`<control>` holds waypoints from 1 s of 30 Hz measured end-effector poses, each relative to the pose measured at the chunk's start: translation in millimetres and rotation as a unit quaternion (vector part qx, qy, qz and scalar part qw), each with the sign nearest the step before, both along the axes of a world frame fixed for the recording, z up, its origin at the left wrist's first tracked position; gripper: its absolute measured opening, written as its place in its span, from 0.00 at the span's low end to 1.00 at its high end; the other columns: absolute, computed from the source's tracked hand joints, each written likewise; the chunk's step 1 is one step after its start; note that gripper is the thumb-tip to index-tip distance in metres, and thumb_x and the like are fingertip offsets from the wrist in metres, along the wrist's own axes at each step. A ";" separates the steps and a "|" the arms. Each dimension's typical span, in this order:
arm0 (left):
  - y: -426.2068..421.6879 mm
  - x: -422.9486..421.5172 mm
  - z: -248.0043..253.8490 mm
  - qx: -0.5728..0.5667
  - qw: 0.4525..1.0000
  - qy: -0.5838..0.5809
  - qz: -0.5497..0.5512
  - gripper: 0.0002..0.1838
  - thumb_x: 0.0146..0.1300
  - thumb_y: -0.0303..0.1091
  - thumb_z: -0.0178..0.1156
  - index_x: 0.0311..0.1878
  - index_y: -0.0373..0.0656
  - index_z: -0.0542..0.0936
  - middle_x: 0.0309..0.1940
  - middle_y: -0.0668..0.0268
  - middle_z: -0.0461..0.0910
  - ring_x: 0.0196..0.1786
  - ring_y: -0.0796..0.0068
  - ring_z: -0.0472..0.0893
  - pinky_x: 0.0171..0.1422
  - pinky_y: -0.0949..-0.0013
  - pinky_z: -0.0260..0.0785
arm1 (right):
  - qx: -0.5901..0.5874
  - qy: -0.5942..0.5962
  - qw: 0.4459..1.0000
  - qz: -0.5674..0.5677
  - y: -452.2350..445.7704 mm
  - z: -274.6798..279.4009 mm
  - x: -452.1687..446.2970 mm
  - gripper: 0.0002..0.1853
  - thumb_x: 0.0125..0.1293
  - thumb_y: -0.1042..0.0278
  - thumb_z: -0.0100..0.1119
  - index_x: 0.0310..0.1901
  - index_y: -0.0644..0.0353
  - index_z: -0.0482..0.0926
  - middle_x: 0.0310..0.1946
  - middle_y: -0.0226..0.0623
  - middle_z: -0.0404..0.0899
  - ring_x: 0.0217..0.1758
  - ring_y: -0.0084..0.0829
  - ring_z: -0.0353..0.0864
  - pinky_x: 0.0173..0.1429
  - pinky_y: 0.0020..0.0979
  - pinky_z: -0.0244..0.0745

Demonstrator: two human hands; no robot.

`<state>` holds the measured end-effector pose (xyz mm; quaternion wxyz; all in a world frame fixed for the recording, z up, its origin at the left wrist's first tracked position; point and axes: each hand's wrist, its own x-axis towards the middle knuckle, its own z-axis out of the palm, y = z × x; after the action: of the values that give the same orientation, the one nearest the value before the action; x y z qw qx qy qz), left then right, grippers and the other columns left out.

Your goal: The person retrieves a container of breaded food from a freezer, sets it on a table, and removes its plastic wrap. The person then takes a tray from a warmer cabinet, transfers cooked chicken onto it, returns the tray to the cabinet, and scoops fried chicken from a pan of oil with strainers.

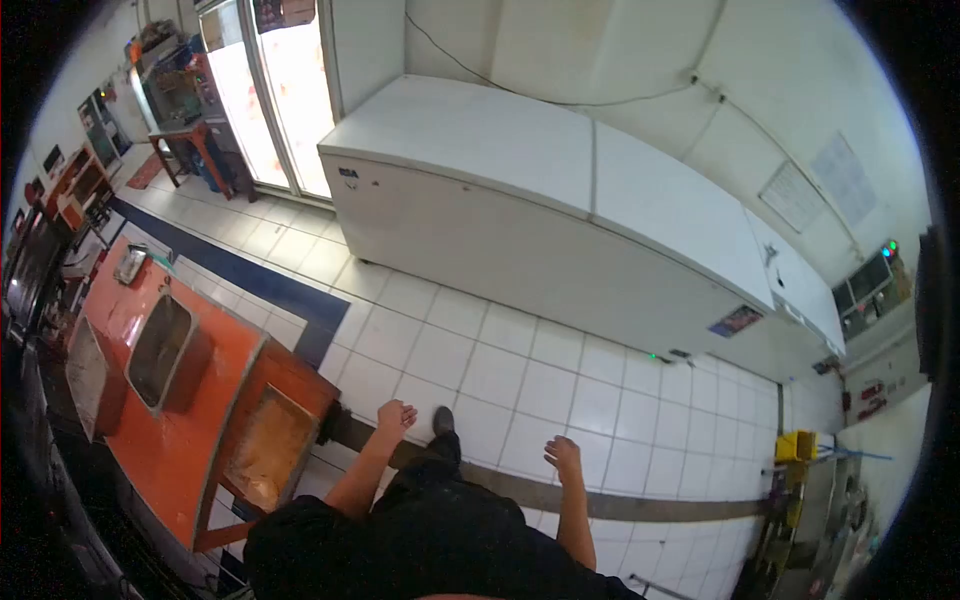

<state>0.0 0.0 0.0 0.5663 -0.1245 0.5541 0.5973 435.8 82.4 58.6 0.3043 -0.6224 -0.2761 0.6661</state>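
Note:
My left hand [397,415] hangs in the air over the tiled floor, its fingers curled in with nothing visible in them. It is nearest to the corner of the orange table [205,430] on the left, apart from it. My right hand [563,453] is also in the air over the tiles, fingers loosely apart and holding nothing. One dark shoe [443,420] shows on the floor between the hands.
White chest freezers [480,210] line the wall ahead. Deep metal pans [187,378] stand on the orange table, with a shallow tray [262,440] on its lower shelf. A lit glass-door fridge [297,95] is back left; a yellow container [797,446] sits on the right.

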 end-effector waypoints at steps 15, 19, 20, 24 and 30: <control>445.8 -220.5 118.7 0.123 0.980 0.051 0.145 0.08 0.66 0.34 0.52 0.40 0.38 0.71 0.36 0.58 0.75 0.38 0.62 0.79 0.43 0.63 0.78 | 0.061 0.165 0.959 -0.223 461.7 30.4 -195.3 0.22 0.69 0.61 0.50 0.58 0.69 0.67 0.49 0.49 0.75 0.49 0.42 0.79 0.55 0.42 0.77; 539.3 -294.0 108.8 0.155 0.968 0.025 0.194 0.07 0.65 0.33 0.53 0.39 0.38 0.70 0.35 0.60 0.73 0.36 0.62 0.77 0.42 0.61 0.77 | 0.084 0.175 0.944 -0.268 598.0 37.3 -240.4 0.24 0.69 0.61 0.50 0.60 0.71 0.65 0.54 0.49 0.72 0.57 0.43 0.75 0.59 0.42 0.74; 562.0 -312.7 106.5 0.142 0.968 0.027 0.205 0.08 0.65 0.33 0.52 0.40 0.38 0.70 0.38 0.59 0.72 0.38 0.62 0.76 0.43 0.60 0.75 | 0.094 0.201 0.935 -0.278 627.0 35.8 -248.7 0.25 0.68 0.60 0.50 0.59 0.70 0.65 0.51 0.48 0.72 0.53 0.43 0.75 0.57 0.43 0.75; 647.7 -375.3 98.3 0.070 0.976 0.057 0.198 0.25 0.63 0.37 0.53 0.58 0.31 0.62 0.58 0.47 0.64 0.60 0.49 0.68 0.66 0.49 0.65 | 0.020 0.217 0.917 -0.333 736.2 25.4 -286.5 0.23 0.66 0.58 0.51 0.55 0.67 0.67 0.47 0.46 0.71 0.48 0.41 0.74 0.56 0.44 0.75; 742.6 -428.6 121.5 0.017 0.973 0.104 0.204 0.22 0.60 0.36 0.55 0.54 0.34 0.66 0.47 0.51 0.69 0.53 0.54 0.73 0.59 0.51 0.70 | -0.048 0.033 0.893 -0.447 784.8 37.8 -331.4 0.17 0.64 0.54 0.50 0.42 0.61 0.68 0.39 0.37 0.70 0.40 0.34 0.70 0.41 0.38 0.72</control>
<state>-428.6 742.6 121.5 0.3739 -0.1627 0.5627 0.7190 104.4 867.2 96.4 0.5487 -0.6713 0.0734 0.4929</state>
